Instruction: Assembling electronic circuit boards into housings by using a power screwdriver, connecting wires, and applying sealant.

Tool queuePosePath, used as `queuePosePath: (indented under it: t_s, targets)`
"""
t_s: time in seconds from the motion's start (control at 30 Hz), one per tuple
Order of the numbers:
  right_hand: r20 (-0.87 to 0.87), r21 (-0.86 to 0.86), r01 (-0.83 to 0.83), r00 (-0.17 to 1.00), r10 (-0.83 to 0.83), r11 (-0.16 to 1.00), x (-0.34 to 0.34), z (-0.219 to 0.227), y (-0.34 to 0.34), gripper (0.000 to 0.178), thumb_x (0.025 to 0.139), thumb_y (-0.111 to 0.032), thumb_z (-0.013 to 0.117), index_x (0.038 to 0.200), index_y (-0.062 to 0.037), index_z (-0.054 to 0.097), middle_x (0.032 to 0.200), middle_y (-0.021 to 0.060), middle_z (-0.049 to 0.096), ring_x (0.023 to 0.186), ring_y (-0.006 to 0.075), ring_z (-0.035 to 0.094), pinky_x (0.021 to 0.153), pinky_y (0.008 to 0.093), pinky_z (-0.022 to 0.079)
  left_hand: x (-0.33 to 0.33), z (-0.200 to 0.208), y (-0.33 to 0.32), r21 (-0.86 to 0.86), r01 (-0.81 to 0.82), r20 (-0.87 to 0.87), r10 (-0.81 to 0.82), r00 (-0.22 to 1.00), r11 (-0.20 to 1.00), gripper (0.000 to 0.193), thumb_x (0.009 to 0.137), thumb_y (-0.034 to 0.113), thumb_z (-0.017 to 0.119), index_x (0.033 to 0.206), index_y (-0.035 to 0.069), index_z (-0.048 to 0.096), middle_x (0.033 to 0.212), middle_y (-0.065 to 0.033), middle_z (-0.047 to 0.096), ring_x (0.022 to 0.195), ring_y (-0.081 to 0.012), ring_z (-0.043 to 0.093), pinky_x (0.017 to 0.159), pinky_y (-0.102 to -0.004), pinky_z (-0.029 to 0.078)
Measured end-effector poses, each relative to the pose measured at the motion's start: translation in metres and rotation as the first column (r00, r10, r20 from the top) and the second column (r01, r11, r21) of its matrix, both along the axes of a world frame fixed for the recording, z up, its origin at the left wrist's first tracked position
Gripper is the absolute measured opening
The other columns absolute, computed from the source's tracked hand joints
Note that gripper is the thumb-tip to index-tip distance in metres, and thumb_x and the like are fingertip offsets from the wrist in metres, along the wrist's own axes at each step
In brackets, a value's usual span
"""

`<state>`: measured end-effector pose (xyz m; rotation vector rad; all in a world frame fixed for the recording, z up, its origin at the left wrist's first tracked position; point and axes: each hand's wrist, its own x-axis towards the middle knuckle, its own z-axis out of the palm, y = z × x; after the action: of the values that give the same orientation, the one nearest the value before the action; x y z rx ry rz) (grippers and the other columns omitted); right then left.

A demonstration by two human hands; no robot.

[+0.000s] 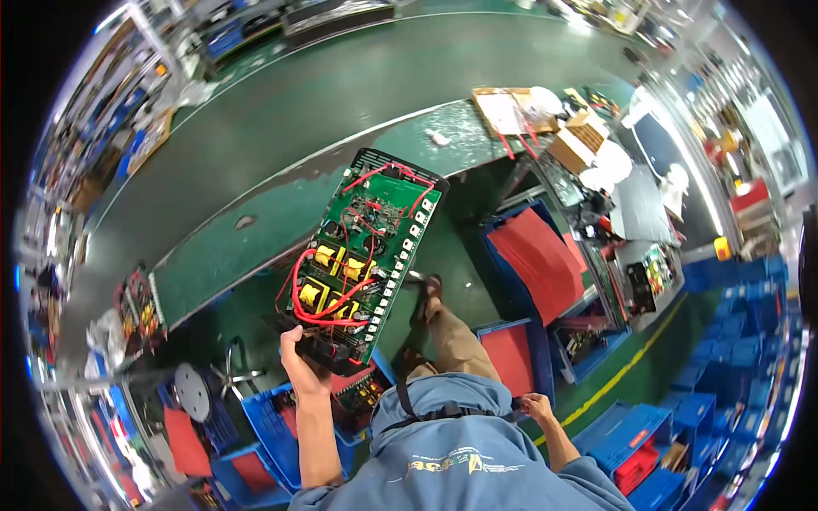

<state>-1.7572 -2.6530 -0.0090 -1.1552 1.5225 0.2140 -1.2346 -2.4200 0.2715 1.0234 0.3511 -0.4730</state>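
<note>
Left hand (304, 368) clamped on the near end of an open electronics unit (391, 207), thumb over the edge, rest of the grip hidden underneath. Unit is up in the air, slightly left of the body, tilted so its far end leans right; component side faces the camera. Black casing (368, 158) shows at the far end, green board inside. Yellow-wrapped coils (312, 295) sit in the near half, thick red wires (296, 285) loop round their left and near sides, thinner red leads run across the far half. Row of white-faced components (408, 244) down the right edge. Right hand (537, 405) is down at the right hip by the black waist strap (460, 412), well apart from the unit; fingers look bent, can't tell whether they grip anything. Beyond the unit: long green surface (204, 271), with a cardboard box (573, 150) and loose parts off its far right end. Right side: blue crate with a red sheet (538, 264) draped over it, yellow floor line (629, 372), then stacked blue bins (724, 347). Near left: blue crate (266, 419) and a round grey disc (192, 393).
</note>
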Motion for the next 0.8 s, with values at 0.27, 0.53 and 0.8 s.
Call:
queuePosePath:
  t_s: [0.27,0.53,0.8]
  targets:
    - [0.248,-0.462,-0.243,0.888,0.387,0.853,0.13,0.021,-0.059,0.02,0.095,-0.018,0.066,0.095,0.0023,0.07,0.078,0.0037,0.066,0.073,0.0141,0.064,0.068,0.0284,0.053,0.031,0.015,-0.076,0.006,0.244,-0.012,-0.244,0.97,0.97,0.038,0.092,0.037,0.058,0.111,0.005,0.066,0.101,-0.0074,0.072,0.087,-0.0212,0.069,0.076,-0.034,0.055]
    - [0.542,-0.619,-0.119,0.651,0.531,0.777,0.4,0.195,-0.188,0.017,0.101,-0.012,0.065,0.111,0.0004,0.07,0.084,0.0023,0.069,0.076,0.0069,0.063,0.068,0.024,0.05,0.081,0.0,-0.133,0.108,0.174,-0.027,-0.172,0.985,0.979,0.036,0.09,0.036,0.061,0.107,0.005,0.067,0.096,-0.0068,0.07,0.086,-0.0208,0.068,0.078,-0.0333,0.055]
    - [0.568,-0.366,-0.052,0.778,0.267,0.929,0.467,0.103,-0.33,0.02,0.1,-0.014,0.064,0.111,0.002,0.068,0.086,0.0043,0.068,0.072,0.0101,0.062,0.066,0.0256,0.052,0.158,-0.011,-0.181,0.726,0.025,0.344,-0.394,0.853,0.687,0.067,0.086,0.021,0.066,0.144,-0.004,0.044,0.132,-0.0119,0.056,0.116,-0.0219,0.055,0.105,-0.0338,0.041]
